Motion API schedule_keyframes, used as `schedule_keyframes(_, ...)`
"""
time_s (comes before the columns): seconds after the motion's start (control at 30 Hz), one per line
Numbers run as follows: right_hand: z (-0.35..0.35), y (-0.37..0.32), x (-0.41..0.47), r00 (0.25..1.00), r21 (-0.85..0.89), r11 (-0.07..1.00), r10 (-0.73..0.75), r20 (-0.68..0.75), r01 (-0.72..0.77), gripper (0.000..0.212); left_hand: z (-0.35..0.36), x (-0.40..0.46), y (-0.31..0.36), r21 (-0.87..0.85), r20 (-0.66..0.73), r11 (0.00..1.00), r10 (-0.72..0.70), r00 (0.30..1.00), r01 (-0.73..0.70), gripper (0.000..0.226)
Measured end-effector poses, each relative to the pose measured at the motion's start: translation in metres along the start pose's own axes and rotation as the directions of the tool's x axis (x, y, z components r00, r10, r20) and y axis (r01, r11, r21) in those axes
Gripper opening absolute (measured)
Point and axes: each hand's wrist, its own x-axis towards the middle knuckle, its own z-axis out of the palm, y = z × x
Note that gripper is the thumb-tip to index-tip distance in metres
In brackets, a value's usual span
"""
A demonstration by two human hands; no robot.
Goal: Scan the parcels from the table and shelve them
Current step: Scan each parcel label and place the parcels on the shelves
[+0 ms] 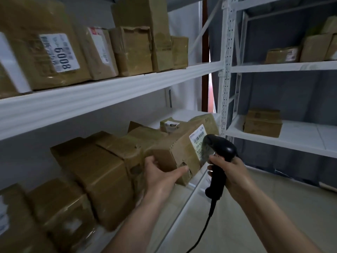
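Head view looks along a white metal shelving unit point(113, 92) stacked with taped cardboard parcels. On its lower shelf, at the front edge, sits a brown cardboard parcel point(180, 152) with a torn corner and a white shipping label point(198, 141) on the face turned toward the open aisle. The left hand point(160, 174) grips this parcel at its near end: the thumb lies along the torn front face and the fingers curl over the top edge. Just left of that parcel, and touching it, are more taped boxes point(102, 170) packed side by side along the same shelf, and a small labelled box point(169, 125) sits behind it, deeper on the shelf.

The right hand point(229, 172) is wrapped round the grip of a black handheld barcode scanner point(218, 154), its head raised just beside the parcel's label and facing it. A black cable point(206, 223) hangs from the bottom of the scanner's handle and runs down out of view.

On the shelf above the held parcel stands a row of parcels, the nearest a large box with a label reading 6008 point(58, 52). To the right of the parcel, beyond the perforated upright point(227, 66), a second white rack point(284, 66) holds a few cardboard boxes, one of them point(262, 123) alone on its lower shelf.
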Motion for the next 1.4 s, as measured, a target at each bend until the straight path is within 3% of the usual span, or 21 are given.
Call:
schedule_keyframes(0.1,-0.025,-0.013,0.053,0.998,0.004,0.999,-0.043,-0.034,0.044,0.029,0.066,0.032,-0.005,-0.021,-0.006,1.000,0.003,1.000,-0.003,0.078)
schedule_keyframes(0.3,-0.069,-0.041,0.166,0.999,-0.025,0.999,-0.039,-0.012,0.039,0.020,0.190,0.108,-0.003,0.079,-0.138,0.994,-0.069,0.988,0.080,0.107)
schedule_keyframes(0.6,-0.097,-0.050,0.321,0.997,-0.171,0.985,-0.015,0.072,0.027,0.018,0.304,0.200,0.002,0.227,-0.391,0.963,-0.044,0.919,0.143,0.092)
schedule_keyframes(1.0,-0.088,-0.029,0.412,0.951,-0.278,0.953,0.192,0.241,-0.122,0.010,0.341,0.259,-0.044,0.179,-0.512,0.969,-0.056,0.857,0.170,0.071)
schedule_keyframes(1.1,-0.082,-0.025,0.424,0.933,-0.296,0.947,0.211,0.291,-0.122,0.019,0.338,0.257,-0.045,0.204,-0.484,0.967,-0.034,0.875,0.150,0.070)
schedule_keyframes(1.23,-0.076,-0.021,0.432,0.907,-0.300,0.941,0.257,0.335,-0.156,0.026,0.334,0.247,-0.046,0.255,-0.390,0.955,-0.043,0.920,0.152,0.088)
schedule_keyframes(1.4,-0.063,-0.010,0.435,0.880,-0.251,0.946,0.291,0.376,-0.206,0.023,0.325,0.238,-0.042,0.271,-0.309,0.951,-0.064,0.949,0.152,0.089)
